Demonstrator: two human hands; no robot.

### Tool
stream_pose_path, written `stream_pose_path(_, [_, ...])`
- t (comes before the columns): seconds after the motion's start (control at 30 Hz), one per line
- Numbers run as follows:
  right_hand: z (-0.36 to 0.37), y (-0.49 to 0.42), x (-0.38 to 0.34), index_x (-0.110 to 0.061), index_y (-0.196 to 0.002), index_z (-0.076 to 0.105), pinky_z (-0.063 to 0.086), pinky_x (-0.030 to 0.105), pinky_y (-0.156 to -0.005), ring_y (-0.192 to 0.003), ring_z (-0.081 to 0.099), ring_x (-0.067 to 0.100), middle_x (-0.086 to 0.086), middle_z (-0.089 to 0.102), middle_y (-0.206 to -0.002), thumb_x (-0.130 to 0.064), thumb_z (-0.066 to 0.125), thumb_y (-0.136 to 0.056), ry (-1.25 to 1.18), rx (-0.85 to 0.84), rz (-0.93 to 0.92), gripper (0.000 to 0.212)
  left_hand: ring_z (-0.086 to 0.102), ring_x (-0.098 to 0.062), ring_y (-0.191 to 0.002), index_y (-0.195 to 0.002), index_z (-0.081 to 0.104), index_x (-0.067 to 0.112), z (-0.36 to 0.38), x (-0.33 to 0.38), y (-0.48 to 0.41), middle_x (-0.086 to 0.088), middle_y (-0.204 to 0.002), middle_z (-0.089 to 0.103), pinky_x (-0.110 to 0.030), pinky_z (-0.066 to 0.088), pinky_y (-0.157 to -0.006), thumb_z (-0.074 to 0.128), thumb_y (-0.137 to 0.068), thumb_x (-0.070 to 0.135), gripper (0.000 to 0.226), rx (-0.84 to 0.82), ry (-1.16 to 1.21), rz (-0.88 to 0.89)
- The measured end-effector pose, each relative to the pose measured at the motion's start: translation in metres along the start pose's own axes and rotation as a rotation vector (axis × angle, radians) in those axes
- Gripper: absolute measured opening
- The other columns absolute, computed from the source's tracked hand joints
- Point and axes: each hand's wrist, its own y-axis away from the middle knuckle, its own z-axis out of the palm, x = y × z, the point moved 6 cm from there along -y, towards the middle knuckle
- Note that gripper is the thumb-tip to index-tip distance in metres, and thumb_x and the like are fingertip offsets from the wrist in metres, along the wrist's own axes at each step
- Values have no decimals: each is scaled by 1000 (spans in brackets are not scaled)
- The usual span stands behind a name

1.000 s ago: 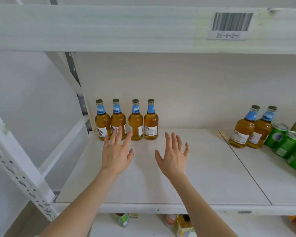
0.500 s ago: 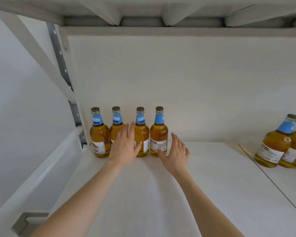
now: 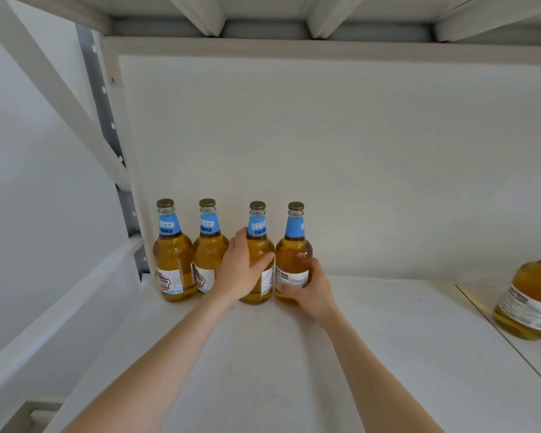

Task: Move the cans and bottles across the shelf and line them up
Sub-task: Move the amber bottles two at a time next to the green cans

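Bottles of amber beer stand four in a row at the back left corner of the white shelf (image 3: 372, 354), upright and close together. Your left hand (image 3: 242, 270) wraps the third bottle (image 3: 258, 245) at its body, fingers curled round it. Your right hand (image 3: 313, 289) grips the fourth bottle (image 3: 294, 254) low, over its label. Both bottles appear to rest on the shelf. You seem to be at the grasping step for this pair, either to straighten the row or to carry them. Another bottle (image 3: 527, 304) stands well apart at the right edge. Next, lift or slide both upright, keeping clear of the second bottle (image 3: 208, 245) just beside your left hand.
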Motion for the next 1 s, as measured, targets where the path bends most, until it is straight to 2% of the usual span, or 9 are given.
stream_pose_path(0.1, [-3, 0, 0, -30, -120, 49, 51, 15, -72, -96, 65, 5, -13, 65, -109, -22, 91, -62, 0, 6, -5, 72, 51, -23, -127, -148, 26, 18, 4, -1, 1, -4, -139, 52, -41, 47, -104, 65, -90, 39, 73, -34, 157, -87])
stream_pose_path(0.3, [-12, 9, 2, -35, -118, 49, 53, 20, -77, -96, 65, 4, -15, 64, -108, -24, 91, -61, -21, 17, 7, 72, 53, -19, -124, -145, 29, 23, 5, 2, 4, 0, -136, 53, -37, 48, -100, 68, -89, 36, 70, -34, 263, -136])
stream_pose_path(0.43, [-19, 21, 2, -35, -118, 50, 54, 22, -79, -97, 65, 6, -15, 65, -109, -21, 91, -62, -56, 42, 11, 71, 56, -16, -114, -134, 44, 22, 9, 3, 6, 4, -119, 59, -31, 46, -93, 71, -84, 43, 61, -45, 238, -165])
stream_pose_path(0.53, [-25, 34, 1, -34, -116, 54, 55, 22, -78, -94, 67, 5, -15, 68, -107, -17, 91, -61, -83, 61, 17, 69, 55, -10, -102, -132, 46, 21, 8, 10, 12, 9, -110, 58, -27, 43, -88, 72, -85, 39, 56, -69, 253, -181])
stream_pose_path(0.73, [-35, 66, -5, -32, -114, 55, 52, 15, -68, -92, 68, 6, -14, 68, -103, -11, 90, -61, -114, 72, 79, 67, 54, -13, -109, -134, 43, 20, 1, 17, 28, 6, -118, 57, -34, 45, -95, 69, -87, 40, 57, -62, 205, -168])
stream_pose_path(0.83, [-38, 80, -9, -31, -116, 55, 54, 18, -71, -93, 68, 7, -11, 69, -105, -12, 90, -62, -124, 76, 110, 67, 51, -10, -107, -135, 41, 20, -5, 21, 37, 8, -118, 55, -32, 43, -93, 68, -87, 41, 59, -74, 185, -184])
stream_pose_path(1.0, [-41, 103, -19, -28, -115, 56, 56, 24, -73, -93, 68, 10, -6, 70, -105, -12, 89, -64, -168, 83, 165, 63, 51, -11, -108, -136, 41, 23, -21, 25, 57, 9, -117, 54, -31, 40, -90, 65, -89, 43, 56, -119, 285, -265])
